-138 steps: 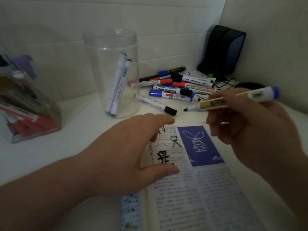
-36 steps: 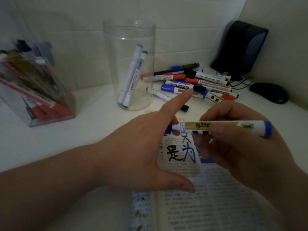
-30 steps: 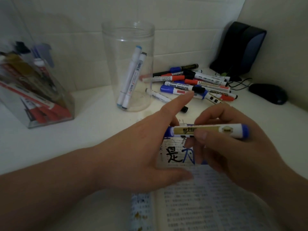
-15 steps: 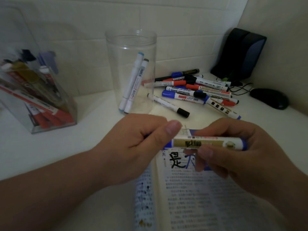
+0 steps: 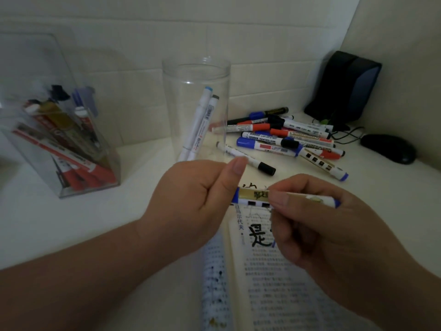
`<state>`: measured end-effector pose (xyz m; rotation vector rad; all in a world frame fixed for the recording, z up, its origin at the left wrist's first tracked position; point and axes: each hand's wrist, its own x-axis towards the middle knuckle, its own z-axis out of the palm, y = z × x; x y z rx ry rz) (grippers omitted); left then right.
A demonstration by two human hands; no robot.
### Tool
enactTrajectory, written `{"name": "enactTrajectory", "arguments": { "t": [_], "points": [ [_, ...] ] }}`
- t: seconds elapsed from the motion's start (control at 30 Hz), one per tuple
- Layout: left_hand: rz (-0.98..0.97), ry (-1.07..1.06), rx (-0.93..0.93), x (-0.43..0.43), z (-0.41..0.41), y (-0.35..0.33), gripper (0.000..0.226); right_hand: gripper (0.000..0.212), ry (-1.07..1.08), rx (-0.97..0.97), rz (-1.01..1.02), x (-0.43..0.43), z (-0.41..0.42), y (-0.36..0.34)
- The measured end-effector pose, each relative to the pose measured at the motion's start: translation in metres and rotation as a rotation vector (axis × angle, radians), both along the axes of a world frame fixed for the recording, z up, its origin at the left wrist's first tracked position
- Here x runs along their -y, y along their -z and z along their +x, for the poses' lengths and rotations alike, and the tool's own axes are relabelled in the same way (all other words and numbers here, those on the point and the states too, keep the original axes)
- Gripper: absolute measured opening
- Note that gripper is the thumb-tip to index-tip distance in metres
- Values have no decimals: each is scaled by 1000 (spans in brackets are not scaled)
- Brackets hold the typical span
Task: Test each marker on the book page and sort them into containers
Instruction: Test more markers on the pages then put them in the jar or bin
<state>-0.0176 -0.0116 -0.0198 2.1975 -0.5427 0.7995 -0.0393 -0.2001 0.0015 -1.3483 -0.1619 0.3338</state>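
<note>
A blue marker with a gold label lies level between both hands above the open book. My left hand grips its capped left end, thumb on top. My right hand pinches the barrel near its right end. Black and blue test strokes show on the book page just under the marker. A tall clear jar behind my left hand holds two white markers. Several loose markers lie in a pile to the right of the jar.
A clear angular container with several red and dark markers stands at the left. A black speaker sits in the back right corner, with a black mouse and cables beside it. Tiled wall runs close behind.
The marker's bare tip has gone into the cap held in my left hand. My left hand curled from spread fingers into a grip on the capped end. The view shifted slightly.
</note>
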Motion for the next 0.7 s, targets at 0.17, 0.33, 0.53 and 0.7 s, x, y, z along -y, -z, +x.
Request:
{"name": "enactTrajectory", "arguments": {
  "t": [0.17, 0.33, 0.53, 0.7],
  "points": [
    [-236, -111, -103, -9, 12, 2, 34, 13, 142, 114, -48, -12, 15, -15],
    [-283, -117, -107, -13, 10, 3, 26, 9, 302, 419, -107, -28, 38, -60],
    [-105, -130, -147, -15, 11, 7, 21, 11, 431, 568, -189, -69, 96, -99],
    [-135, -71, -163, -18, 13, 9, 16, 18, 387, 451, -231, -84, 125, -100]
  ]
}}
